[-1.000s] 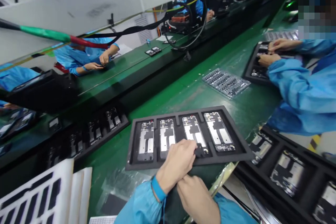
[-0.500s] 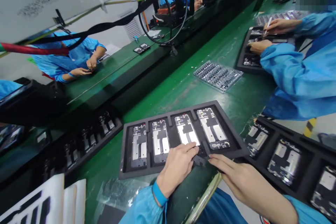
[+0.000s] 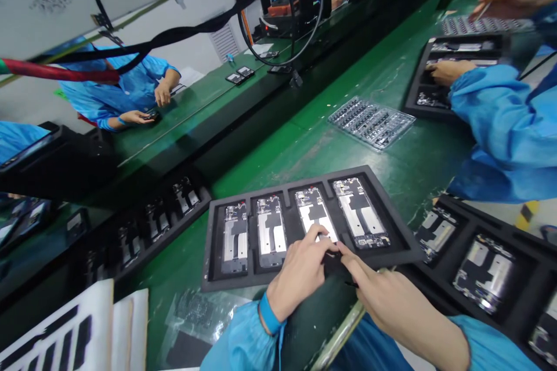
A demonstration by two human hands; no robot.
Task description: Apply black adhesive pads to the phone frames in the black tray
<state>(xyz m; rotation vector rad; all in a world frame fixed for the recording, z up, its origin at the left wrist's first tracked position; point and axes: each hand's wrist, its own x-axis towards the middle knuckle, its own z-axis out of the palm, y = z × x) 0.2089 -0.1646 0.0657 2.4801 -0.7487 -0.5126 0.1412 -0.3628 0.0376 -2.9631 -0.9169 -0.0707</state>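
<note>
A black foam tray (image 3: 256,284) lies on the green table with several opened phone bodies in its slots. Over the bottom end of the third phone body (image 3: 310,208) are both hands. My left hand (image 3: 300,264) has its fingers bent and pressed onto that end; what they grip, if anything, is hidden. My right hand (image 3: 378,287) meets it there, thumb and finger closed at the tray's near edge, with a small dark piece showing below the fingers. The fourth phone body (image 3: 360,211) lies untouched to the right.
Further trays of phone bodies sit at the right (image 3: 463,217) and left (image 3: 161,249). A clear plastic tray of small parts (image 3: 372,122) lies beyond. White foam sheets (image 3: 100,324) stand lower left. Other people in blue sleeves (image 3: 500,122) work at right and across.
My right hand has moved left and up to meet my left hand, whose fingers are now more bent. The dark flat piece between them is now mostly hidden. A co-worker's hand at right has lifted.
</note>
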